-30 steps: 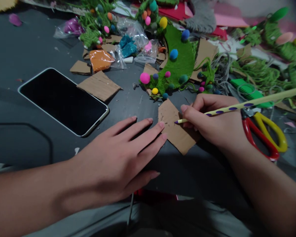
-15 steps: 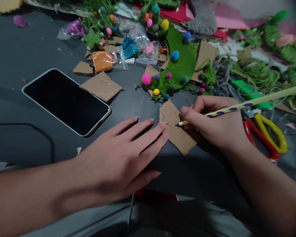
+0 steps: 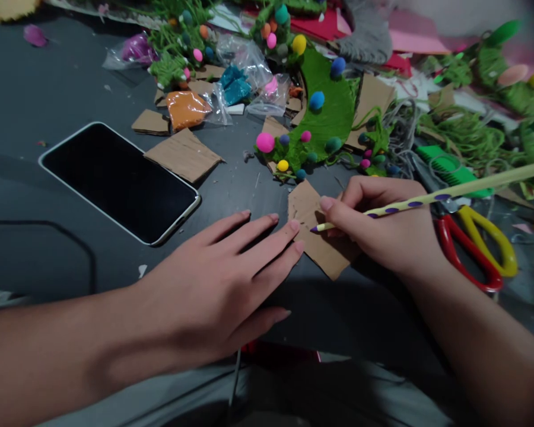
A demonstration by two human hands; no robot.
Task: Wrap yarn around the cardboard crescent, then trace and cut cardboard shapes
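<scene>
A small piece of cardboard lies flat on the dark table, with a few short dark marks on its upper left part. My left hand is spread flat, palm down, and its fingertips touch the cardboard's left edge. Between the thumb and fingers of my right hand is a pale yellow pencil with purple spots. The purple tip meets the cardboard close to my left fingertips. Part of the cardboard is hidden under my right hand.
A phone lies left, with a cardboard scrap over its edge. Red and yellow handled scissors lie right of my right hand. Behind are a green wreath with coloured balls, an orange clay packet and a green comb.
The pencil tip has shifted slightly left and toward me across the cardboard, and my right hand has moved with it. My left hand and the cardboard stay in place.
</scene>
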